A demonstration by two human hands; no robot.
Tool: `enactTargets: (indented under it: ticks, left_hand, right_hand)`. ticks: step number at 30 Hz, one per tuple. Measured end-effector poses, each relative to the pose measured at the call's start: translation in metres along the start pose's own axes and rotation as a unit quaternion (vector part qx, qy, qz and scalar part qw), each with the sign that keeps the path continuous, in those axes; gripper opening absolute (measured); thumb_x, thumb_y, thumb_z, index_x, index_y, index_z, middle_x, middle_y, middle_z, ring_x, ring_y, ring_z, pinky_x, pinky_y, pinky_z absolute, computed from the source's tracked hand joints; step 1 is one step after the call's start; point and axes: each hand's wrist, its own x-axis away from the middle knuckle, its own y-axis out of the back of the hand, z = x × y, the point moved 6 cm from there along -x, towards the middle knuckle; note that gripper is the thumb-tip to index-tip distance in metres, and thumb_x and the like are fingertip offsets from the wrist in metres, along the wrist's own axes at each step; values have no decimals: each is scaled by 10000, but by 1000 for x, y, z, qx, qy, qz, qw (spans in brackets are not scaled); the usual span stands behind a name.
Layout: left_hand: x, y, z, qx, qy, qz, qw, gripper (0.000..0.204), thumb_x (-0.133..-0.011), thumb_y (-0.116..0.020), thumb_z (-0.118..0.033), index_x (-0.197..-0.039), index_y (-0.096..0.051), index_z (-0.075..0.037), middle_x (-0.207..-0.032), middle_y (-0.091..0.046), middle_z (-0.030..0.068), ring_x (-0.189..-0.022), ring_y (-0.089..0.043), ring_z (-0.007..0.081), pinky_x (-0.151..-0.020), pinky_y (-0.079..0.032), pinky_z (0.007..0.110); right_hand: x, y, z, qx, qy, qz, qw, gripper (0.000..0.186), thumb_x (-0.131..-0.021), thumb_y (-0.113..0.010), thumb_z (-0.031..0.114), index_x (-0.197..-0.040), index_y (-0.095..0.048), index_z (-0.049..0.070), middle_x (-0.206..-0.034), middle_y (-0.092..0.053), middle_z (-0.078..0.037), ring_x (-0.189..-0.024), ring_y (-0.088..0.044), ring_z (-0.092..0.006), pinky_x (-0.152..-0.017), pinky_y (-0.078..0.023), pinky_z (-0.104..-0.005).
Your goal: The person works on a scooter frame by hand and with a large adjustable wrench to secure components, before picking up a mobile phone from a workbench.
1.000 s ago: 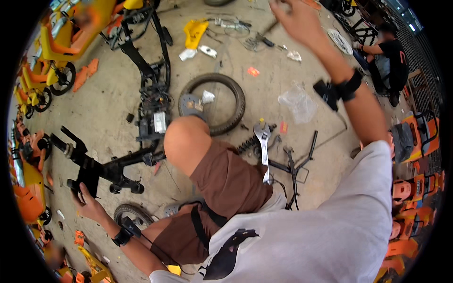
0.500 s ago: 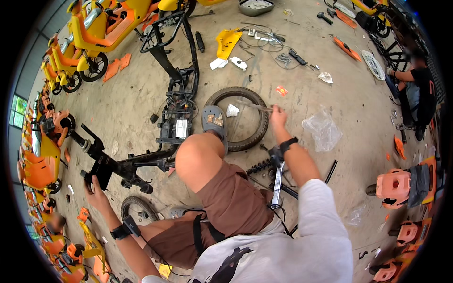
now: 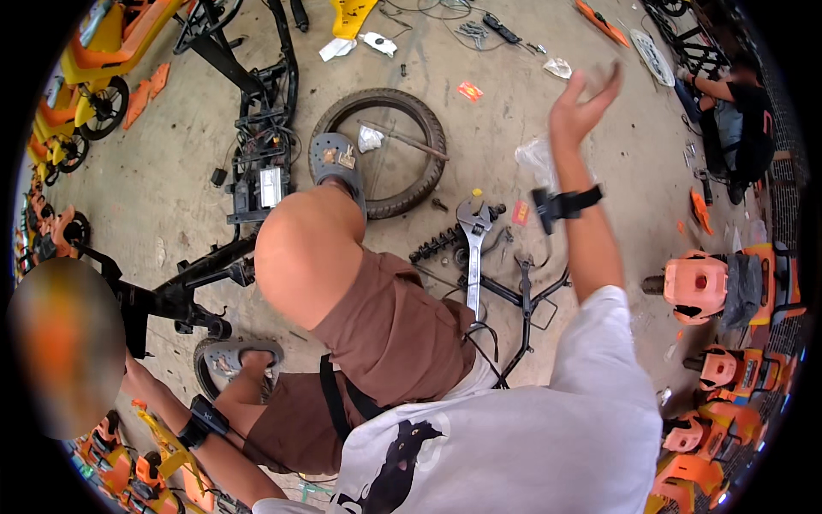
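Observation:
My right hand [image 3: 580, 107] is raised on the right with fingers apart and nothing in it, above a clear plastic bag [image 3: 531, 161]. My left hand is hidden behind a large blurred patch at the left, its forearm reaching toward the black frame fork [image 3: 137, 304]. A thin metal bar [image 3: 421, 147] lies across the tyre [image 3: 424, 188]. By my raised knee are a large adjustable wrench [image 3: 475, 265], a coil shock [image 3: 437, 246] and a small black tubular frame [image 3: 527, 300]. The main black bike frame [image 3: 253, 163] lies beyond my knee; my grey clog overlaps the tyre.
Yellow and orange scooters [image 3: 103, 51] line the left, with more [image 3: 698, 287] at the right. A co-worker [image 3: 741, 137] crouches at the right rear. Loose cables, tools, orange panels [image 3: 604, 21] and a yellow panel [image 3: 347, 17] lie on the concrete floor.
My right hand came down with the thin bar, then let go and rose to the right; the bar now lies on the tyre. A blurred patch now covers my left hand.

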Motion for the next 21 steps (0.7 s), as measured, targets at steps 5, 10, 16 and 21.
enactTargets:
  ticks: [5, 10, 16, 21]
  left_hand:
    - [2, -8, -4, 71, -1, -11, 997, 524, -869, -660, -276, -1236, -525, 73, -1224, -579, 152, -1073, -549, 187, -962, -390, 300]
    - [-5, -15, -2, 187, 26, -16, 982, 595, -826, -709, -228, -1283, -462, 63, -1035, -615, 147, -806, -593, 124, -704, -471, 245]
    - [4, -5, -2, 200, 11, -46, 979, 563, -816, -700, -235, -1256, -486, 45, -1160, -570, 182, -1085, -532, 261, -931, -393, 353]
    - [6, 9, -5, 100, -41, -56, 993, 533, -776, -725, -246, -1176, -536, 51, -1110, -585, 203, -1048, -553, 323, -913, -420, 374]
  right_hand:
    - [-32, -13, 30, 40, -2, 121, 992, 483, -889, -593, 209, -1284, -440, -21, -1257, -506, -168, -1166, -487, -231, -952, -396, -336]
    - [164, -15, -137, 81, -287, 648, 701, 391, -917, -517, 407, -970, -641, 40, -781, -646, -67, -703, -595, -170, -682, -489, -324]
    - [315, 41, -157, 330, -212, 738, 550, 414, -836, -590, 386, -1019, -589, 15, -871, -631, -120, -787, -595, -230, -735, -488, -354]
    - [339, 61, -131, 401, -313, 594, 624, 487, -769, -651, 369, -1060, -545, -6, -945, -617, -165, -857, -595, -280, -778, -487, -378]
